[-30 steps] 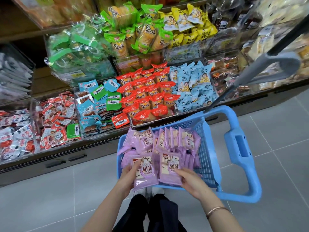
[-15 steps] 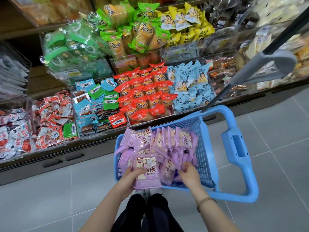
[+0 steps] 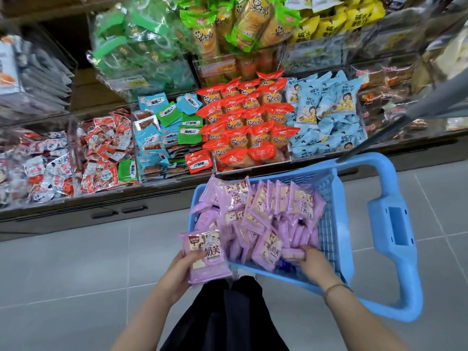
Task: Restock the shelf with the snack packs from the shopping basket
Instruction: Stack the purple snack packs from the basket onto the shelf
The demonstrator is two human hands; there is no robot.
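Left hand [image 3: 177, 272] had a firm hold of one purple snack pack [image 3: 207, 259], thumb across the front and the other fingers hidden behind it. The pack sat at about 1 o'clock from that hand, label up, hanging just outside the near-left corner of the blue shopping basket [image 3: 340, 224].

Right hand [image 3: 314, 262] was down inside the basket at roughly 5 o'clock of the view, fingers curled against the end of a small pack lying flat. Honestly couldn't tell if it was really gripping it. There was a thin bracelet [image 3: 335, 288] on that wrist.

The rest of the purple packs [image 3: 263, 211] were piled in the basket, mostly leaning on edge, at 12 o'clock from the right hand.

The shelf [image 3: 76, 201] ran across from 9 to 2 o'clock. The bin right past the basket at 12 was stuffed with orange packs [image 3: 248, 127], with pale blue packs [image 3: 326, 115] at 1 o'clock. A blurry grey bar [image 3: 417, 105] cut across in front of the shelf at 2 o'clock.
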